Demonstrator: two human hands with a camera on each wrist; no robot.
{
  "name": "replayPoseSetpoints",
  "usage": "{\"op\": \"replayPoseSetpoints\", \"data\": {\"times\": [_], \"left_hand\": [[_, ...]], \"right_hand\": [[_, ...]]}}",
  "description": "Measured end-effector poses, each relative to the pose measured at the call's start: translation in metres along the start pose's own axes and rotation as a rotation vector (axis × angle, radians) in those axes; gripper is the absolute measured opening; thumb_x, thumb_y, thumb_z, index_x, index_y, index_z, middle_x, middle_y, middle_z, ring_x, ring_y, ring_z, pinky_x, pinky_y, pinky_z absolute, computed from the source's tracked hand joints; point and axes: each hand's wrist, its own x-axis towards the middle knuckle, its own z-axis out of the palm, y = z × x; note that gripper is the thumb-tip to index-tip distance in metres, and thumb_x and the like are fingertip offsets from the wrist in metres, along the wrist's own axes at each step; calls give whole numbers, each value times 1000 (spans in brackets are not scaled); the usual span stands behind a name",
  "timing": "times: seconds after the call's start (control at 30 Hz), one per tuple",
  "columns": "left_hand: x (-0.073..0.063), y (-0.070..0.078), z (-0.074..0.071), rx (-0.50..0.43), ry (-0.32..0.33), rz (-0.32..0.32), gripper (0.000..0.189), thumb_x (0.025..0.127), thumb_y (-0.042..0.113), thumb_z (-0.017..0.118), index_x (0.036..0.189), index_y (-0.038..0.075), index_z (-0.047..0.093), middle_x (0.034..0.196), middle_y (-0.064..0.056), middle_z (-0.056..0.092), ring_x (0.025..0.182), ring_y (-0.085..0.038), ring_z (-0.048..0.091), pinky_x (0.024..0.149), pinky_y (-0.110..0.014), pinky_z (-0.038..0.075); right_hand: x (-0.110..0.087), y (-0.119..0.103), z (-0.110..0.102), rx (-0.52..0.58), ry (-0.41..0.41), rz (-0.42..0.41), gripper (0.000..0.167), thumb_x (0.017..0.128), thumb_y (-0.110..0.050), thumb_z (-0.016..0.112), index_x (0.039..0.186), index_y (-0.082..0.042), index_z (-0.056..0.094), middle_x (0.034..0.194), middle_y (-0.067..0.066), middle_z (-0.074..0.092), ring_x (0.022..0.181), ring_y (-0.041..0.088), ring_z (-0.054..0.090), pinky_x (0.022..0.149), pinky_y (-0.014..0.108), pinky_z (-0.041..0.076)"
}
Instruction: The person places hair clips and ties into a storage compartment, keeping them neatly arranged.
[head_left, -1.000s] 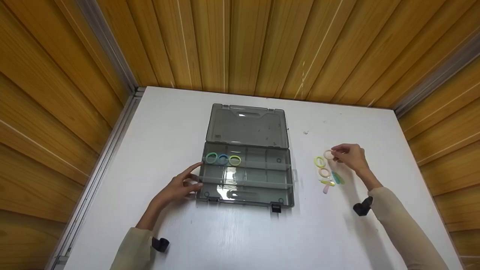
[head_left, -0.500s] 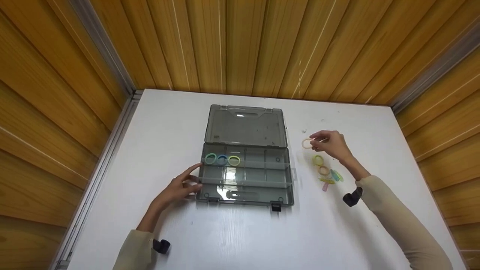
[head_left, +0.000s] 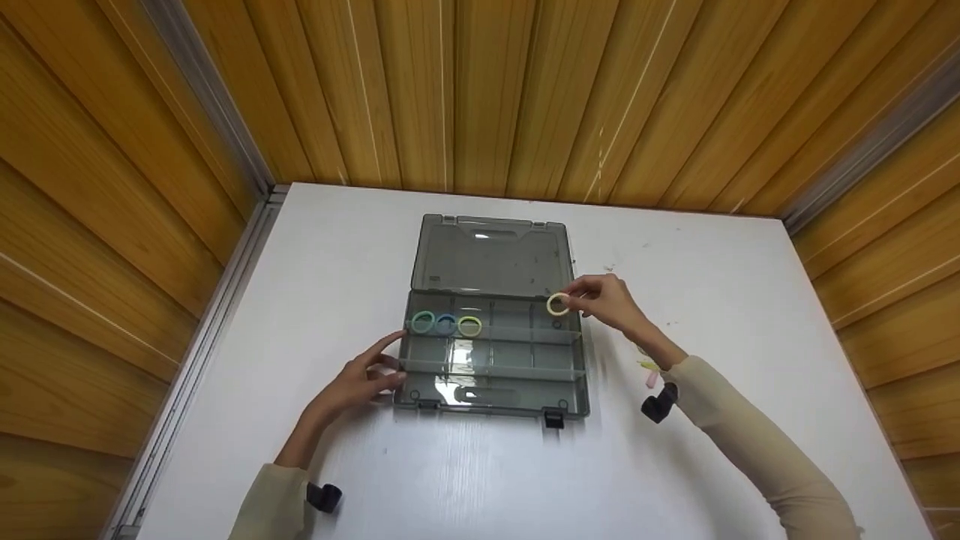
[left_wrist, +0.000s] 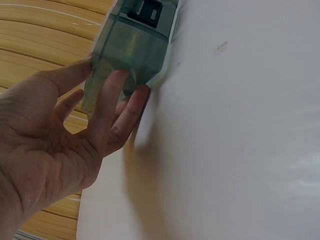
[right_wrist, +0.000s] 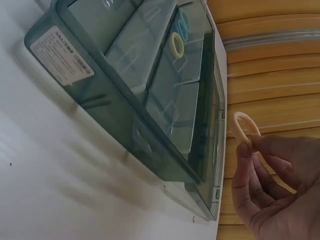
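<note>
A grey see-through divided storage box lies with its lid folded back. My left hand rests its spread fingertips on the box's left side; in the left wrist view the fingers touch its end wall. My right hand pinches a pale cream hair tie between thumb and fingertip, over the box's back right corner. In the back row sit a green hair tie, a blue one and a yellow hair tie, side by side at the left.
Right of the box, a pink clip-like piece and a yellow one show on the white table; the right forearm hides the things around them. A latch juts from the box's front. Wood-patterned walls enclose the table.
My right hand has carried the pale hair tie leftward from the small pile to over the box's back right corner. The left hand has stayed at the box's left side.
</note>
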Motion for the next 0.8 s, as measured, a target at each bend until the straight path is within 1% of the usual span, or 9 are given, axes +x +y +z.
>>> {"op": "replayPoseSetpoints", "data": {"times": [0.07, 0.2, 0.33, 0.5, 0.7, 0.8], "left_hand": [[0, 0, 0, -3, -1, 0, 75, 98, 21, 70, 162, 29, 30, 131, -26, 57, 104, -29, 71, 81, -44, 61], [-1, 0, 1, -13, 2, 1, 75, 98, 20, 70, 162, 29, 30, 132, -26, 57, 105, -31, 71, 81, -45, 61], [-2, 0, 1, -23, 2, 7, 75, 98, 20, 70, 162, 29, 30, 132, -28, 56, 107, -33, 71, 81, -46, 62], [-2, 0, 1, -16, 5, 12, 75, 99, 21, 70, 162, 29, 30, 133, -28, 56, 106, -31, 71, 81, -46, 62], [-4, 1, 3, -33, -2, -4, 76, 98, 22, 70, 162, 30, 29, 134, -28, 54, 107, -31, 71, 82, -48, 62], [-4, 2, 3, -35, 3, -11, 76, 98, 21, 70, 161, 31, 30, 134, -27, 54, 106, -30, 71, 81, -48, 62]], "right_hand": [[2, -2, 10, 6, -8, 3, 20, 94, -11, 74, 108, 2, 76, 96, 20, 76, 77, 20, 73, 65, 21, 57], [6, -5, 29, 14, -14, 2, 21, 92, -9, 76, 109, 3, 76, 98, 21, 76, 76, 8, 70, 65, 14, 54], [11, -8, 47, 48, -28, 15, 21, 92, -7, 75, 109, 4, 75, 98, 22, 76, 76, 6, 69, 65, 12, 53], [16, -10, 66, 93, -50, 38, 19, 91, -4, 75, 107, 7, 74, 96, 23, 75, 74, 4, 67, 64, 13, 54], [20, -9, 82, 2, -75, 18, 16, 89, -6, 77, 101, 4, 76, 93, 20, 76, 71, 2, 60, 64, 14, 48], [23, -10, 86, -5, -78, 25, 15, 88, -6, 78, 99, 4, 77, 93, 19, 77, 71, 2, 60, 66, 16, 48]]}}
